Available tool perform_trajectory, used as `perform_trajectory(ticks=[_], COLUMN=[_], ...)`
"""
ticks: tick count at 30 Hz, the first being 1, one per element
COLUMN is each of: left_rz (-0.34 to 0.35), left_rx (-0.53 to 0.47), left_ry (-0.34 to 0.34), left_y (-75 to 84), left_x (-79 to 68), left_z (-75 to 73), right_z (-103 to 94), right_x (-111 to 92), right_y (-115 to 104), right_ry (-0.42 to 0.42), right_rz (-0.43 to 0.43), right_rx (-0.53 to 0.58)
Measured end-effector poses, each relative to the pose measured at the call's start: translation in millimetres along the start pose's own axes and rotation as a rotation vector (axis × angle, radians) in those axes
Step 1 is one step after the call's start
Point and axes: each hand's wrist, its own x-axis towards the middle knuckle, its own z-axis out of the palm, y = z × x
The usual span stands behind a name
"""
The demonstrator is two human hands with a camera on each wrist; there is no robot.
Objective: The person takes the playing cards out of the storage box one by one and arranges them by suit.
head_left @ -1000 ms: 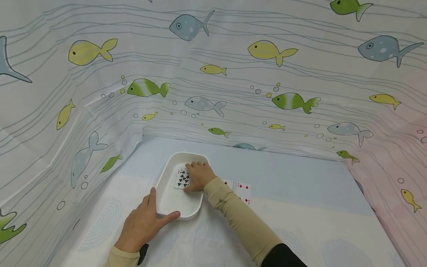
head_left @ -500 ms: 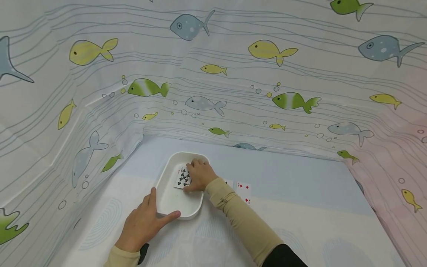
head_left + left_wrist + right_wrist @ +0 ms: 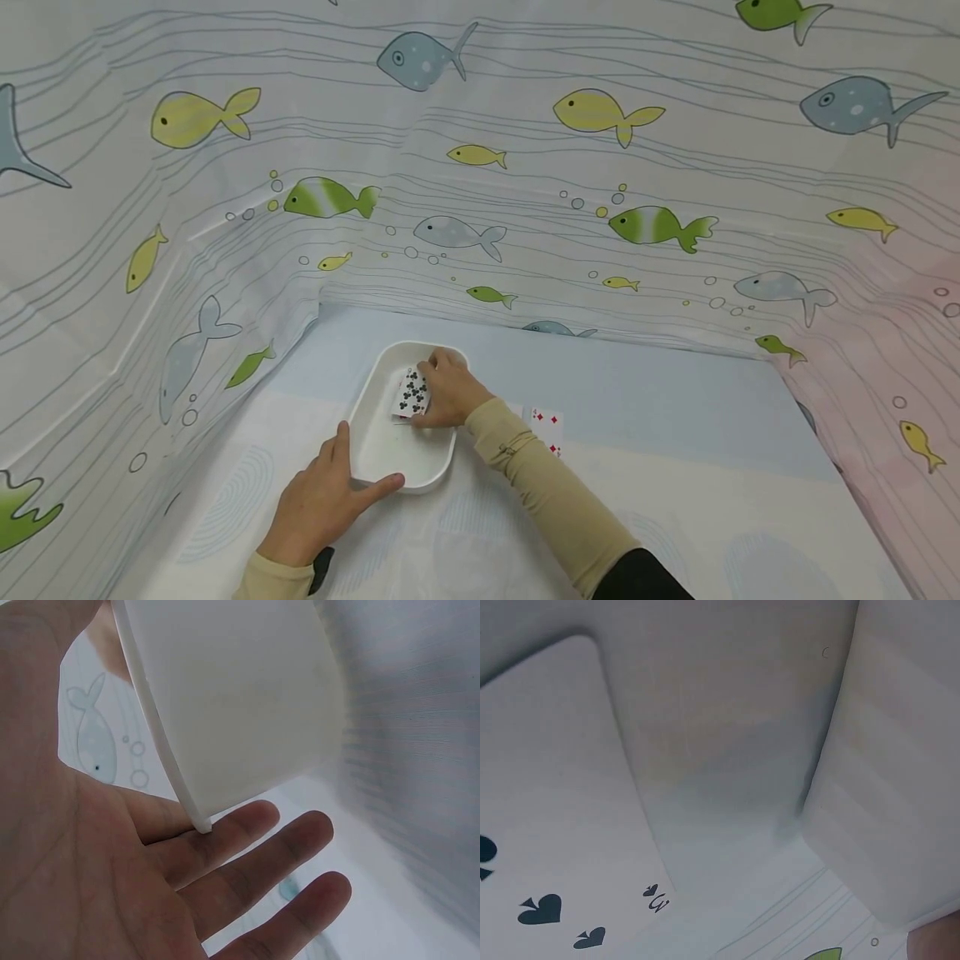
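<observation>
A white tray sits on the cloth-covered surface. At its near left corner is my left hand, thumb over the near rim and fingers spread along the outer side. In the left wrist view, the tray wall meets the index finger while the other fingers extend free. Inside the tray my right hand pinches a club playing card by its ends, fingers at the far end, thumb at the near one. A bit of red shows below that card's near edge.
Right of the tray lies a diamond card, partly behind the right sleeve. A spade card lies beside the tray's outer wall in the right wrist view. Fish-printed cloth walls rise at the back and sides.
My right hand has tilted the club card and shifted it slightly away from me, uncovering a red mark by its near edge. The left hand and the tray have stayed in place.
</observation>
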Motion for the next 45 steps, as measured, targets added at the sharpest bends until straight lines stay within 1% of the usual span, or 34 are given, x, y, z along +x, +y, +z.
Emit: perform_trajectory(ticks=[5,9,15,21,27,33,36,41,45], left_rz=[0.001,0.006,0.007,0.008,0.009,0.000,0.001,0.016,0.020], left_rx=[0.002,0.001,-0.002,-0.004,-0.014,-0.015,-0.016,-0.010,-0.009], left_ry=[0.005,0.010,0.004,0.001,-0.001,-0.005,-0.005,0.021,0.036], left_y=[0.3,0.6,1.8,1.6,0.9,1.5,1.4,1.0,0.0], left_x=[-0.1,-0.1,-0.9,-1.1,-0.6,-0.9,-0.9,-1.3,-1.2], left_z=[0.1,-0.2,-1.1,-2.0,-1.5,-1.4,-1.4,-1.7,-0.8], right_z=[-0.7,-3.1,-5.4,-9.1,-23.0,-40.8,-45.4,-48.8,-52.2], right_x=[-1,-3,-8,-18,-30,-42,-49,-62,-73], right_y=[2,3,5,9,7,7,11,24,37], right_ry=[0.012,0.021,0.022,0.074,0.124,0.146,0.149,0.156,0.167], right_rz=[0.011,0.014,0.008,-0.034,-0.047,-0.026,-0.031,-0.061,-0.051], right_rx=[0.099,0.150,0.173,0.224,0.288,0.351,0.357,0.313,0.290])
